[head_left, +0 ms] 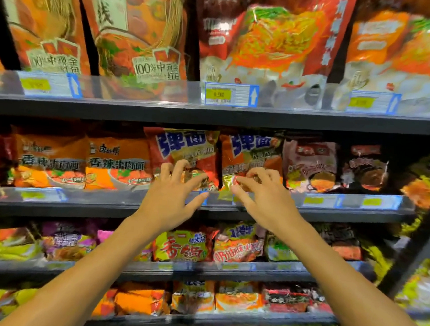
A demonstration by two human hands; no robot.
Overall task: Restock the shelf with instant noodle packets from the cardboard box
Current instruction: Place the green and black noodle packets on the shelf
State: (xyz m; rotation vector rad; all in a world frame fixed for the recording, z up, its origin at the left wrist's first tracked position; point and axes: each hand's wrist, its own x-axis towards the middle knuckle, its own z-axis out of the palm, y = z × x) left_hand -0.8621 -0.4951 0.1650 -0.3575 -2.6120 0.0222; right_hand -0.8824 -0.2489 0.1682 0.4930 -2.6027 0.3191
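Store shelf [205, 208], second tier, fully faced with packets. Left hand [173, 193] and right hand [262, 194], fingers spread and lightly curled, touch two red packets [184, 153] at the front, gripping nothing firmly. Step: straightening stock. Box unseen; next likely means fetching more packets.

Both hands' fingers [180, 168] touch red noodle packets [184, 150] on the shelf [104, 203].

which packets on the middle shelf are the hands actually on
The two red packets with big blue characters: left hand on the left one, right hand on the right one. The orange packets beside them are untouched.
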